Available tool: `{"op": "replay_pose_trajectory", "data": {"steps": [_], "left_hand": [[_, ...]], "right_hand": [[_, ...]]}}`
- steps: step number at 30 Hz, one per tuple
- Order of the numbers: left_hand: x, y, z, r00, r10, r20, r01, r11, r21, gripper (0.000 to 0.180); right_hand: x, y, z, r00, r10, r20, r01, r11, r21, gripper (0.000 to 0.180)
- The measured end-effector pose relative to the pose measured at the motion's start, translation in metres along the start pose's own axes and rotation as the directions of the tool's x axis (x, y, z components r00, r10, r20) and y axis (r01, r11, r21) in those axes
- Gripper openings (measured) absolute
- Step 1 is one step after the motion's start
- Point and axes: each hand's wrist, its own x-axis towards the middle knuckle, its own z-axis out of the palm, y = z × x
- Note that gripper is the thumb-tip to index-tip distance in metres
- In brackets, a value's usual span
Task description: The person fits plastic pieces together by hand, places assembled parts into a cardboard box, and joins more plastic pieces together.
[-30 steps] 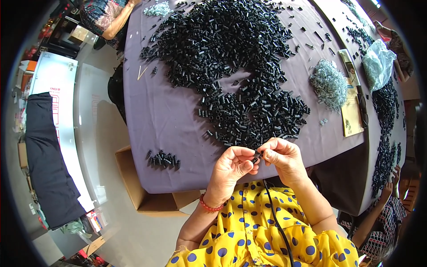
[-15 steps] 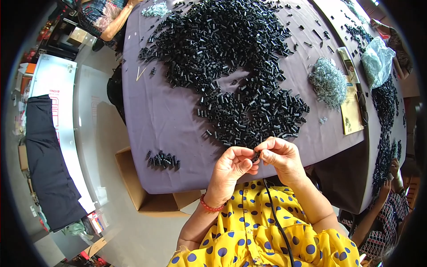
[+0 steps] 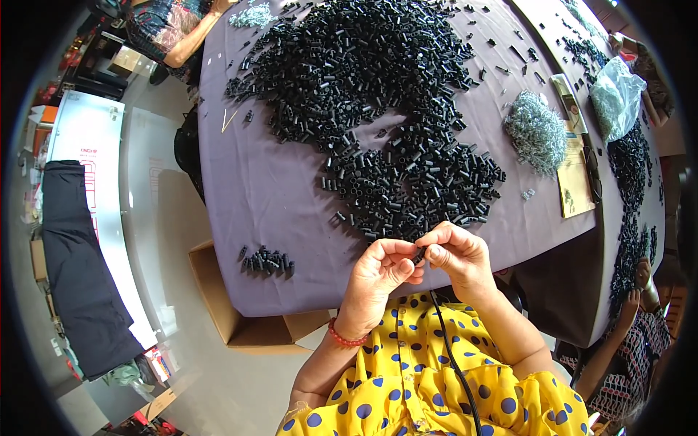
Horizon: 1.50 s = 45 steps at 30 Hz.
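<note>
My left hand [image 3: 383, 270] and my right hand [image 3: 456, 254] meet over the table's near edge. Between their fingertips is a small black cylindrical plastic piece [image 3: 419, 254], pinched from both sides and largely covered by the fingers. Just beyond my hands spreads a big heap of similar short black tubes [image 3: 378, 65]. A separate little cluster of black pieces [image 3: 267, 261] lies to the left, near the table corner. Off to the right sits a mound of small clear or silvery parts [image 3: 536, 134].
A purple-grey cloth [image 3: 291, 211] covers the table. At right lie a yellow card [image 3: 576, 185], dark-framed glasses [image 3: 594, 174] and a clear plastic bag [image 3: 618, 98]. Below the left corner stands an open cardboard box [image 3: 240, 320]. Other people's arms [image 3: 193, 40] show at far left and right.
Hardly anything differs. My hands keep the same pinch on the black piece, with only slight finger movement.
</note>
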Motion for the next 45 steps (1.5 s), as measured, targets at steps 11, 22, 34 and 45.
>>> {"op": "replay_pose_trajectory", "data": {"steps": [11, 22, 34, 45], "left_hand": [[0.000, -0.001, -0.001, 1.000, 0.004, -0.003, -0.004, 1.000, -0.017, 0.026], [-0.002, 0.003, 0.002, 0.998, -0.038, -0.057, 0.041, 0.998, 0.045, 0.019], [-0.001, 0.003, 0.007, 0.994, -0.033, -0.103, 0.034, 0.999, 0.016, 0.025], [0.007, -0.006, 0.013, 0.987, -0.097, -0.130, 0.061, 0.964, -0.259, 0.031]], "right_hand": [[-0.001, 0.002, 0.001, 0.999, 0.043, -0.016, -0.041, 0.997, 0.066, 0.013], [0.000, 0.003, 0.000, 0.997, -0.083, -0.009, 0.076, 0.945, -0.318, 0.008], [0.001, 0.001, -0.003, 0.945, -0.305, 0.114, 0.308, 0.721, -0.620, 0.014], [-0.002, 0.009, -0.003, 0.762, -0.550, 0.341, 0.472, 0.112, -0.874, 0.051]]}}
